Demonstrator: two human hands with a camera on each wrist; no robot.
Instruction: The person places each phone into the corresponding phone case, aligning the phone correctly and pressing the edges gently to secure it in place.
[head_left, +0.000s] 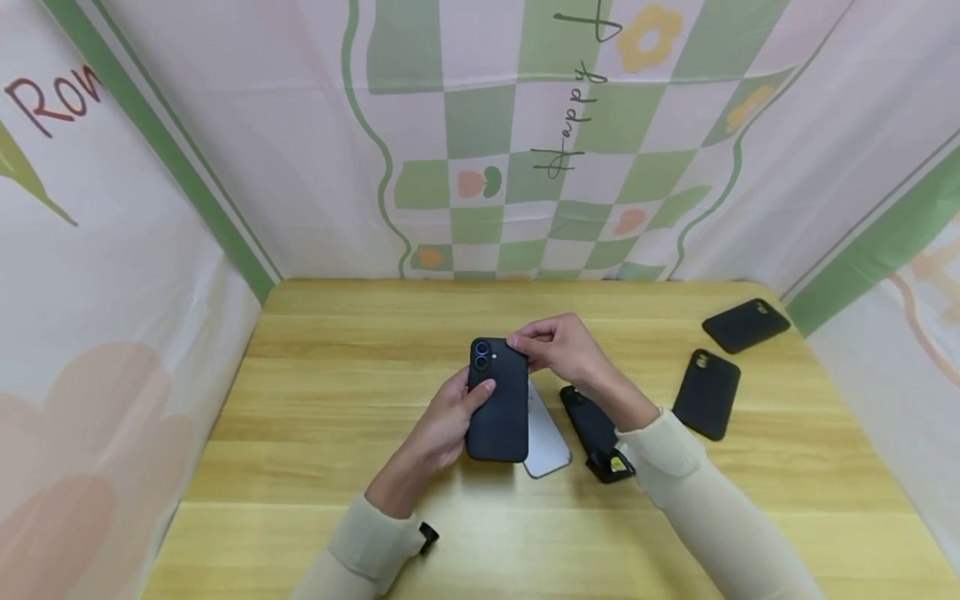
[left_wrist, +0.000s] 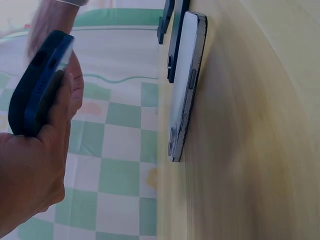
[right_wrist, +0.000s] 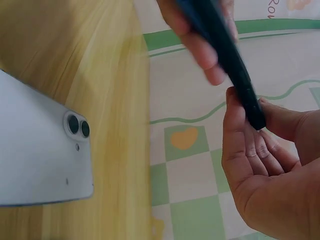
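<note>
My left hand (head_left: 450,417) grips a phone in a black case (head_left: 498,425), held up over the table with its two camera lenses facing me. The thumb lies across its back. At its upper right corner, my right hand (head_left: 566,350) pinches the case edge between thumb and fingers. In the right wrist view, that phone (right_wrist: 235,65) appears edge-on, its corner between the thumb and fingers of the right hand (right_wrist: 270,185). A white phone (head_left: 546,442) lies on the table, partly hidden behind the held one; its two lenses show in the right wrist view.
Right of the white phone lies a black phone case (head_left: 588,421), partly covered by the right forearm. Two more black phone cases (head_left: 708,396) (head_left: 746,325) lie farther right on the wooden table (head_left: 337,375). A patterned curtain (head_left: 480,125) stands along the table's far edge.
</note>
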